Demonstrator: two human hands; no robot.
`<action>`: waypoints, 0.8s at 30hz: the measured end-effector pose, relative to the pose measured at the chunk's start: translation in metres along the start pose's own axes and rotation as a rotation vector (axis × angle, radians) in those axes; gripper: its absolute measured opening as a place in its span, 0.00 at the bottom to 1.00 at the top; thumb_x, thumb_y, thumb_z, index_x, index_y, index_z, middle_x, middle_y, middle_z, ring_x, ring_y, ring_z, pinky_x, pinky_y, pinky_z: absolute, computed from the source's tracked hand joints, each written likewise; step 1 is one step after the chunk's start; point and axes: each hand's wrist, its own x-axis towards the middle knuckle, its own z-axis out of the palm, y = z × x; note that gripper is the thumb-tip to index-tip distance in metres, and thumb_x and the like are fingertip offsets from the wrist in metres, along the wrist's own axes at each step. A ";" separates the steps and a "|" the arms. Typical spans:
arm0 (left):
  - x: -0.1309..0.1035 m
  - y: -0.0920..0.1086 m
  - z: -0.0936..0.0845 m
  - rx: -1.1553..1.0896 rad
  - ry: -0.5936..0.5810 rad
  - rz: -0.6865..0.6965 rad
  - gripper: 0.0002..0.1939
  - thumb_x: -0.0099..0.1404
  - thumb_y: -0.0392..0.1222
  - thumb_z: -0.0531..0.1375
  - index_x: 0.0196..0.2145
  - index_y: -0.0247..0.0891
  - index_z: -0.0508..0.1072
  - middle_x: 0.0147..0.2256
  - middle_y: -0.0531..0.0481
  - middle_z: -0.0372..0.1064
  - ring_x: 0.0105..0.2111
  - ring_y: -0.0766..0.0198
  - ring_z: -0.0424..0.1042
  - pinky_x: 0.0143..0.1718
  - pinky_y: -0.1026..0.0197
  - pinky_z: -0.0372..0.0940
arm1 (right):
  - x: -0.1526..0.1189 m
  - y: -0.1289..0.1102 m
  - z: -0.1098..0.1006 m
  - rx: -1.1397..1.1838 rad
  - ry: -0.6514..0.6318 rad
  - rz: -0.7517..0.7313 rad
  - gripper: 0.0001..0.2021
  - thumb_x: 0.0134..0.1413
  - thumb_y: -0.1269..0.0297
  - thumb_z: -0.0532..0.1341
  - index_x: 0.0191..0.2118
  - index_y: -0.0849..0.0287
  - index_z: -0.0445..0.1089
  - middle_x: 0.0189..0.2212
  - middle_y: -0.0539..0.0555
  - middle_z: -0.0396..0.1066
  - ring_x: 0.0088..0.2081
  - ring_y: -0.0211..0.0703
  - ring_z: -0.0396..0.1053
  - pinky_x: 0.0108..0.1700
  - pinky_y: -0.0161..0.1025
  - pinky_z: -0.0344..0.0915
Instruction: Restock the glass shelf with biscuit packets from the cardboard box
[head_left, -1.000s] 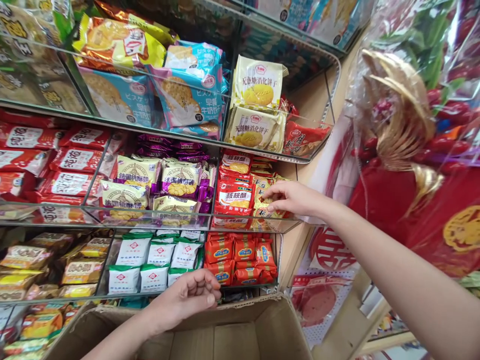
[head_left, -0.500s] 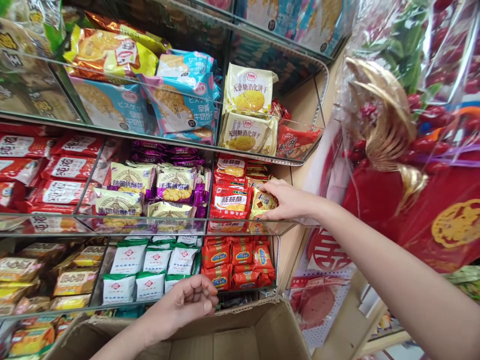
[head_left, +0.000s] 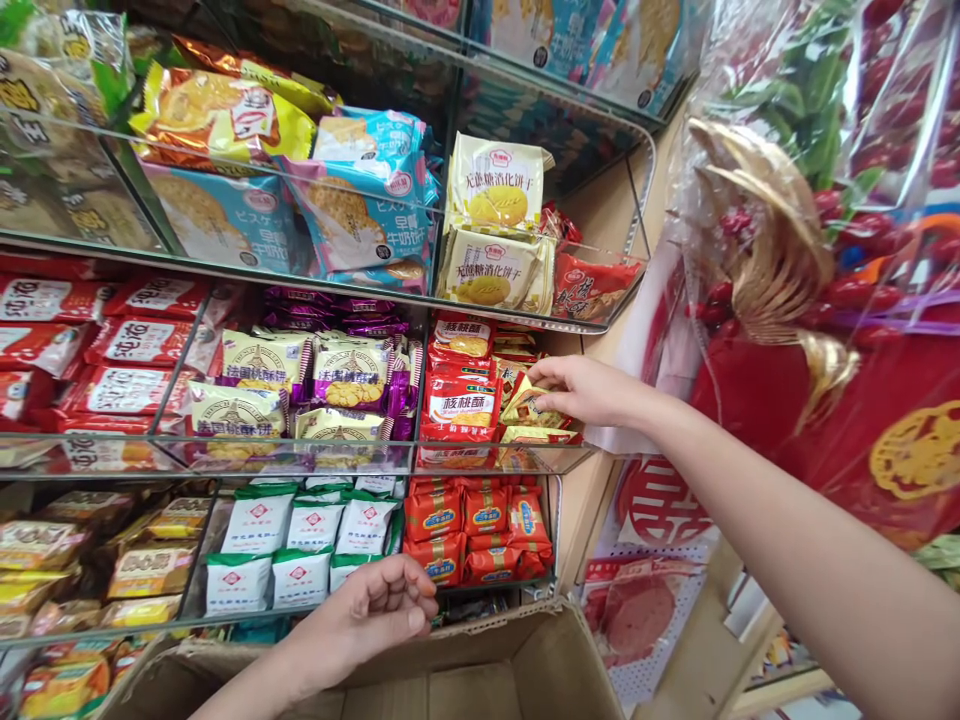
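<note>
My right hand (head_left: pixel 589 390) is at the right end of the middle shelf, its fingers closed on the edge of a small yellow biscuit packet (head_left: pixel 519 402). The packet is tilted. Just below it another yellow packet (head_left: pixel 536 436) lies behind the clear shelf front, and red walnut biscuit packets (head_left: pixel 461 400) are stacked to its left. Over the edge of a cardboard box (head_left: pixel 559 640), my left hand (head_left: pixel 379 605) hovers palm up with loosely curled fingers, thumb apart and nothing in it. Red packets (head_left: pixel 487 510) on the lower shelf are nearby.
Glass dividers and a clear front rail (head_left: pixel 300 455) edge the shelves. White-and-green packets (head_left: pixel 259 520) and cream-and-purple packets (head_left: pixel 349 370) fill the bins to the left. Red decorations in plastic (head_left: pixel 795 400) hang at the right, close to my right arm.
My right hand has shifted slightly up and right, tilting the yellow packet and exposing another one beneath. My left hand has hardly moved.
</note>
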 end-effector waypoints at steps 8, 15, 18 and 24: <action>0.002 -0.001 -0.002 0.015 -0.008 -0.013 0.10 0.56 0.43 0.62 0.35 0.38 0.68 0.34 0.49 0.70 0.34 0.64 0.67 0.38 0.60 0.59 | 0.003 -0.008 -0.005 -0.229 0.222 -0.007 0.11 0.49 0.71 0.57 0.41 0.60 0.66 0.39 0.55 0.71 0.39 0.43 0.68 0.39 0.36 0.60; 0.001 0.000 -0.001 0.017 -0.005 -0.001 0.09 0.57 0.43 0.61 0.35 0.38 0.68 0.34 0.50 0.70 0.34 0.64 0.67 0.37 0.61 0.59 | 0.011 -0.012 0.009 -0.370 0.085 -0.097 0.12 0.51 0.74 0.53 0.42 0.58 0.66 0.39 0.55 0.71 0.40 0.44 0.67 0.41 0.35 0.60; 0.001 0.000 -0.001 0.015 -0.005 0.003 0.10 0.56 0.43 0.61 0.35 0.38 0.68 0.34 0.50 0.70 0.34 0.64 0.67 0.37 0.61 0.59 | 0.017 -0.013 0.015 -0.473 0.115 -0.028 0.11 0.53 0.72 0.50 0.40 0.61 0.66 0.38 0.59 0.69 0.41 0.46 0.66 0.42 0.38 0.59; 0.000 0.002 0.001 0.044 -0.004 0.014 0.11 0.56 0.44 0.62 0.34 0.37 0.67 0.33 0.49 0.70 0.33 0.65 0.67 0.37 0.61 0.58 | 0.019 -0.014 0.019 -0.513 0.063 0.029 0.15 0.51 0.64 0.55 0.45 0.62 0.62 0.39 0.61 0.70 0.42 0.49 0.67 0.40 0.38 0.61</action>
